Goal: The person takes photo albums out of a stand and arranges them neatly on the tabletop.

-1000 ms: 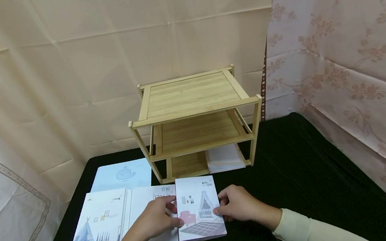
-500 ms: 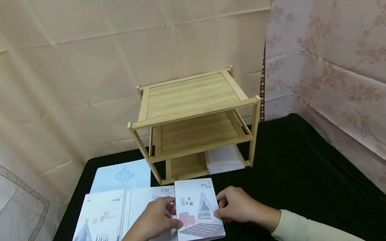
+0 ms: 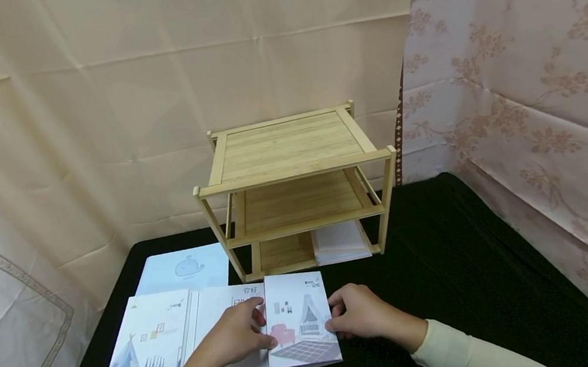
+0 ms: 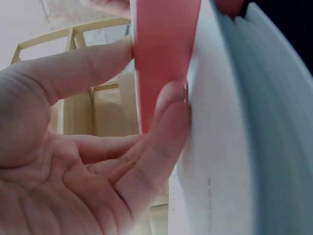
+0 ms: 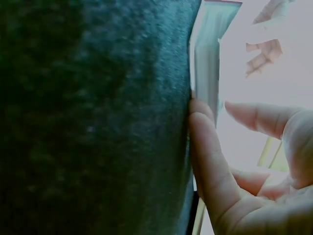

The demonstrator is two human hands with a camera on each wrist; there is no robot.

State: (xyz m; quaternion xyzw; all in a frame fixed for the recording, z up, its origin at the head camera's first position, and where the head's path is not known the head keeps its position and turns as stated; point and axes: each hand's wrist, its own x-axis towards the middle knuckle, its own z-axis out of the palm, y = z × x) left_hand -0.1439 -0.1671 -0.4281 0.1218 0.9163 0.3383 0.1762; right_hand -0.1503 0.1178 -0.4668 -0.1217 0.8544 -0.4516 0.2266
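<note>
A white-covered book (image 3: pixel 300 319) with a tent, a pink armchair and a checked rug on its cover lies on the dark cloth. My left hand (image 3: pixel 236 334) pinches its left edge; in the left wrist view the thumb and fingers meet the pink spine (image 4: pixel 164 58). At the right edge, my right hand (image 3: pixel 365 312) grips with the thumb at the cover and fingers against the page edges (image 5: pixel 206 68). Under my left hand is another white book (image 3: pixel 244 362). Beside that lies a similar tent-cover book (image 3: pixel 149 339). The undersides of the books are hidden.
A light blue whale-cover book (image 3: pixel 185 268) lies behind the row. The three-tier wooden shelf (image 3: pixel 290 142) stands beyond, with white books (image 3: pixel 341 242) on its bottom tier at the right. Beige curtains (image 3: pixel 261 62) hang behind; dark cloth (image 3: pixel 471 261) stretches to the right.
Both hands keep their hold on the book. The whole scene has shifted very slightly left and down in the head view, and the book barely moves relative to its neighbours.
</note>
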